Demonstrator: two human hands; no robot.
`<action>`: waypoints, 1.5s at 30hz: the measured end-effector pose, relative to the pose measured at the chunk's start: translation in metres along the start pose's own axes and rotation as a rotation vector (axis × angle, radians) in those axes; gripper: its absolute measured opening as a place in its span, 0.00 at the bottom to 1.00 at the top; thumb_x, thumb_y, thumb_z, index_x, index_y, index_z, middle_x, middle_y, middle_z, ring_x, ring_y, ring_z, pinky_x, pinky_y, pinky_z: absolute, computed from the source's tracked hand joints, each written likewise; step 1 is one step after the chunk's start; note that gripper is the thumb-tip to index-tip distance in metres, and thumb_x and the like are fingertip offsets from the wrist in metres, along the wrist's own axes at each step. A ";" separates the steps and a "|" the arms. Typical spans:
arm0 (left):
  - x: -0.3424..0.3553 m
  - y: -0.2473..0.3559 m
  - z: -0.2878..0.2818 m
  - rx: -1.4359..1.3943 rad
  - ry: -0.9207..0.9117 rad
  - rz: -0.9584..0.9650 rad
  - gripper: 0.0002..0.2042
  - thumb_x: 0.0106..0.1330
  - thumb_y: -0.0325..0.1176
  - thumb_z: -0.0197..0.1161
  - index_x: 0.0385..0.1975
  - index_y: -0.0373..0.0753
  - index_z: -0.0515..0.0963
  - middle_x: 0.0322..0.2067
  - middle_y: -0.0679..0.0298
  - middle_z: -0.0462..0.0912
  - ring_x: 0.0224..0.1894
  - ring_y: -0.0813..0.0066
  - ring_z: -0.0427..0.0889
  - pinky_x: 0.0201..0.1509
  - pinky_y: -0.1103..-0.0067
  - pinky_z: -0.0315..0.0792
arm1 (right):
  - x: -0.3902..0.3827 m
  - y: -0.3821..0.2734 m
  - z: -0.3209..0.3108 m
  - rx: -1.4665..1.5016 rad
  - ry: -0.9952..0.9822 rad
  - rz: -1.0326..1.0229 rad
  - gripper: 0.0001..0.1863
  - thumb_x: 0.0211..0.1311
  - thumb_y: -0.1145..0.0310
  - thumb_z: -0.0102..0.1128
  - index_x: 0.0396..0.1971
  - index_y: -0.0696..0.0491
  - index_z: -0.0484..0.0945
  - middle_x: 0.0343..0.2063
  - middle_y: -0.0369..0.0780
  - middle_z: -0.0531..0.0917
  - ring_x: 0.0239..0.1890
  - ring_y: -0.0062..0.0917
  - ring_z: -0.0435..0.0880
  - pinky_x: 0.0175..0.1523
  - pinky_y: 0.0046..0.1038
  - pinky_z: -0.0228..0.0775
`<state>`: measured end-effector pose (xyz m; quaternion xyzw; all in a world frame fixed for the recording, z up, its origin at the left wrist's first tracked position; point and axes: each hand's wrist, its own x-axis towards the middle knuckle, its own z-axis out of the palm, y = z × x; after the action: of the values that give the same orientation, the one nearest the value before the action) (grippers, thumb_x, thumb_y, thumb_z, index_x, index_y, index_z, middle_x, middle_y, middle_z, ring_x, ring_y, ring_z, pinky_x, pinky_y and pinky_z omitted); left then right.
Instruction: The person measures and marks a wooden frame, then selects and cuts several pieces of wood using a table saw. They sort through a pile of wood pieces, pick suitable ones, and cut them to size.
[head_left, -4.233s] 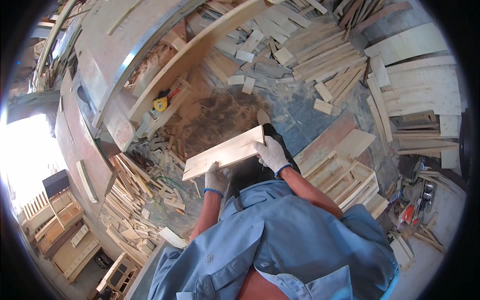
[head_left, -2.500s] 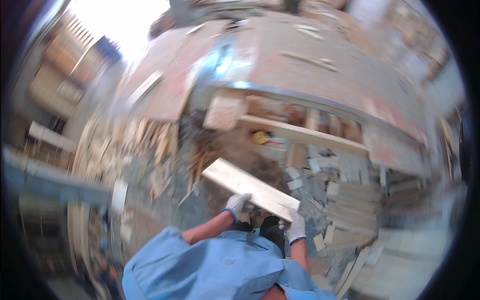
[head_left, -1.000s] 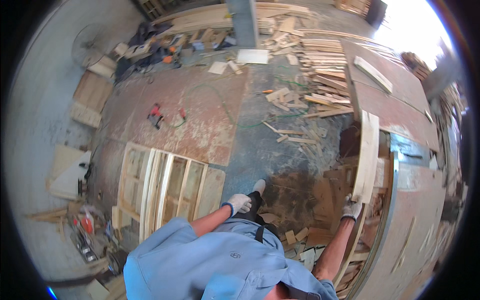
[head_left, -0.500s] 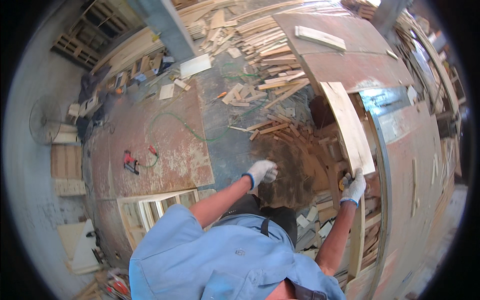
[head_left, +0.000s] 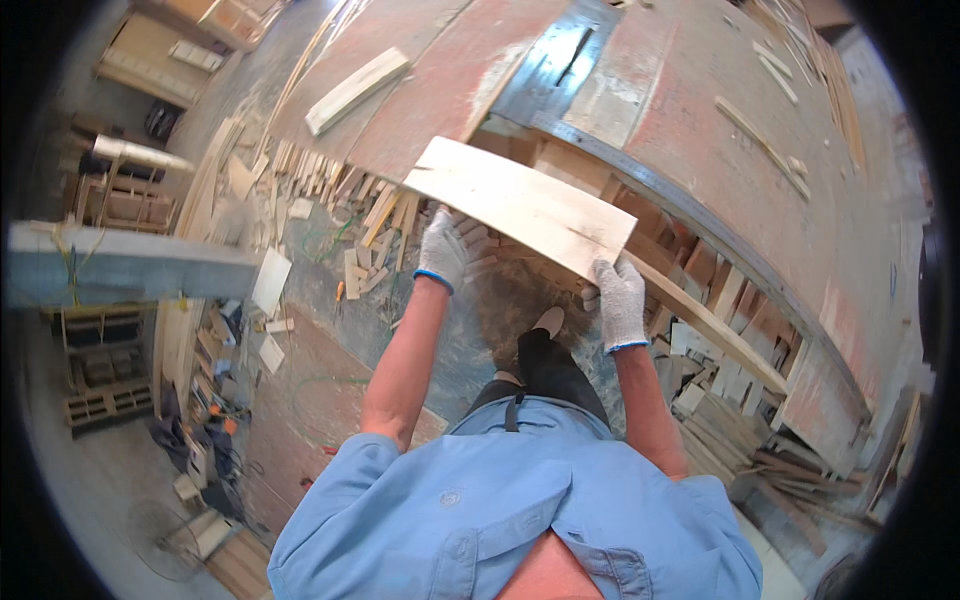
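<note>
A pale, flat wooden board [head_left: 520,205] lies slantwise in front of me, its far side over the edge of the workbench [head_left: 690,130]. My right hand [head_left: 620,303], in a white knitted glove with a blue cuff, is closed on the board's near right corner, thumb on top and fingers partly hidden below. At the near left end is my left hand [head_left: 445,248], gloved alike. Its fingers are spread and slightly blurred, with the fingertips close against or just under the board's edge.
A metal plate with a dark slot [head_left: 575,58] is set in the bench top. A short plank [head_left: 358,90] and thin strips [head_left: 765,148] lie on it. A wooden rail [head_left: 715,330] runs below the edge. Offcuts [head_left: 375,240] litter the floor; a grey post [head_left: 130,265] stands left.
My view has turned right toward the bench. The left hand has come from well away to the board's left end. The right hand has kept its grip on the board.
</note>
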<state>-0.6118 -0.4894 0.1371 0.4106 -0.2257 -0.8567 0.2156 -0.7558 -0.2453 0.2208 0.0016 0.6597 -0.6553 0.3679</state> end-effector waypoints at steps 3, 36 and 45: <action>0.037 0.004 -0.002 -0.074 -0.049 0.045 0.24 0.75 0.49 0.52 0.62 0.39 0.69 0.56 0.53 0.78 0.55 0.57 0.80 0.59 0.59 0.77 | 0.011 -0.003 -0.004 -0.064 0.019 -0.007 0.12 0.71 0.65 0.55 0.47 0.55 0.79 0.30 0.35 0.80 0.21 0.14 0.74 0.23 0.18 0.68; 0.312 0.130 0.110 0.345 -0.121 -0.125 0.14 0.74 0.44 0.56 0.51 0.44 0.74 0.38 0.57 0.84 0.30 0.61 0.84 0.31 0.67 0.80 | 0.317 -0.060 0.010 -0.112 0.355 0.140 0.16 0.68 0.59 0.62 0.29 0.57 0.77 0.17 0.40 0.77 0.11 0.24 0.72 0.15 0.29 0.63; 0.328 0.131 0.126 0.419 -0.058 -0.174 0.11 0.73 0.39 0.59 0.49 0.44 0.76 0.36 0.56 0.85 0.31 0.59 0.86 0.30 0.69 0.82 | 0.326 -0.052 -0.002 0.007 0.345 0.179 0.12 0.69 0.59 0.62 0.33 0.53 0.77 0.19 0.35 0.73 0.14 0.18 0.69 0.13 0.21 0.59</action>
<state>-0.8750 -0.7500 0.0826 0.4396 -0.3685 -0.8179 0.0442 -1.0198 -0.4073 0.1064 0.1736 0.7081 -0.6121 0.3062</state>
